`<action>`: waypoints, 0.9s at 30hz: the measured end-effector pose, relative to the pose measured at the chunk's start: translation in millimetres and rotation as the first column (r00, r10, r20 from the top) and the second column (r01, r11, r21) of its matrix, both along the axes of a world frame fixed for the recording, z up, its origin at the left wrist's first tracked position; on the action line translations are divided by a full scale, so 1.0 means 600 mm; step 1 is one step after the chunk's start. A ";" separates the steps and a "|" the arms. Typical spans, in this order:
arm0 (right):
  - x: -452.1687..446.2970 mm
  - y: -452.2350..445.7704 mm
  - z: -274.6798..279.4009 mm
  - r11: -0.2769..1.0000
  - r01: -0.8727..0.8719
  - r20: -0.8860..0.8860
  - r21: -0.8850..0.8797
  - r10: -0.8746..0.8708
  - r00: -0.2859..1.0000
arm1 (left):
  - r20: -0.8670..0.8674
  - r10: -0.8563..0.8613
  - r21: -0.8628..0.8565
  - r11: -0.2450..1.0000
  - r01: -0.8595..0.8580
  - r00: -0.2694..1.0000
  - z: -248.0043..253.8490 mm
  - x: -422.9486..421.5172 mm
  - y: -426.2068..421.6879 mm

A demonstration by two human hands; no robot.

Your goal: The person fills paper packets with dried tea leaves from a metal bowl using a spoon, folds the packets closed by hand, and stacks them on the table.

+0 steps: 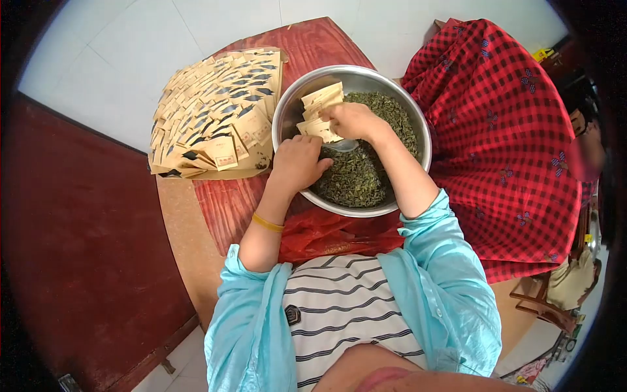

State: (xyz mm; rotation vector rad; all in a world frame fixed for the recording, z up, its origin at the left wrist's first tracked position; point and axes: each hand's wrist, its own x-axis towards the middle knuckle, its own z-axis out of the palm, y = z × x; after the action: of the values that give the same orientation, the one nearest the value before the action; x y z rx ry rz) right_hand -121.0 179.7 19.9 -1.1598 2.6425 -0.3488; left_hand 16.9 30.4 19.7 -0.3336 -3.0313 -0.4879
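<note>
Right hand [356, 122] touches packets [321, 98], left hand [300, 160] crosses bowl rim [428, 134]; grips I cannot tell. Left of both, sachet print [225, 160] is unreadable

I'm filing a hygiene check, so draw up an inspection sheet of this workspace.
Surface: red wooden table, grain visible.
Job's things: steel bowl of dried green leaves, with paper packets inside its left part; metal scoop partly hidden; packet pile left of the bowl.
Clutter: crumpled red plastic at the bowl's near side.
Hands: left hand at the bowl's left rim; right hand over the bowl, fingertips at the packets; grips unclear.
Cables: nothing seen.
Surroundings: checked cloth right, dark red panel left, pale tiles beyond.
</note>
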 end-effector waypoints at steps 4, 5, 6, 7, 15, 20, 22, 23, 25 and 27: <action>0.002 0.002 0.023 0.998 0.020 0.038 0.053 -0.022 0.999 | 0.174 0.015 -0.028 1.000 -0.010 0.985 0.012 -0.003 0.002; 0.001 0.002 0.022 0.999 0.025 0.040 0.041 -0.027 0.999 | 0.175 0.012 -0.040 0.999 -0.005 0.985 0.011 -0.001 0.002; -0.001 0.001 0.023 0.998 0.014 0.050 0.063 -0.017 0.999 | 0.000 0.012 0.017 1.000 -0.012 1.000 0.006 0.003 0.001; -0.001 0.002 0.023 0.996 0.004 0.062 0.087 -0.010 0.998 | -0.173 0.019 0.077 0.997 -0.005 0.985 0.000 0.005 0.001; -0.025 0.027 0.042 0.988 0.024 0.185 -0.153 0.004 0.983 | -0.132 0.212 0.299 0.940 -0.165 0.968 0.004 0.003 0.009; -0.036 0.026 0.035 0.869 0.058 0.426 -0.492 0.182 0.886 | -0.040 0.282 0.685 0.706 -0.180 0.958 -0.001 -0.008 0.002; -0.021 0.017 0.050 0.805 0.084 0.500 -0.587 0.279 0.820 | -0.065 0.347 0.818 0.556 -0.149 0.936 -0.010 -0.012 0.002; -0.018 0.016 0.050 0.807 0.088 0.504 -0.585 0.276 0.819 | -0.061 0.345 0.818 0.554 -0.151 0.937 -0.011 -0.013 -0.003; -0.015 0.012 0.048 0.797 0.123 0.569 -0.592 0.305 0.763 | -0.039 0.282 0.738 0.655 -0.162 0.959 -0.015 -0.015 -0.017; -0.020 0.011 0.046 0.805 0.085 0.541 -0.587 0.312 0.781 | -0.008 0.287 0.751 0.635 -0.183 0.958 -0.022 -0.015 -0.021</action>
State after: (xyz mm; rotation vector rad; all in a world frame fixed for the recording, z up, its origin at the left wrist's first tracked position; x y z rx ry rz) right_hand -132.9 186.5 47.3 -1.0921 1.8891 -1.3476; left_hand 8.0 18.0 6.3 0.0897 -2.3922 -1.5263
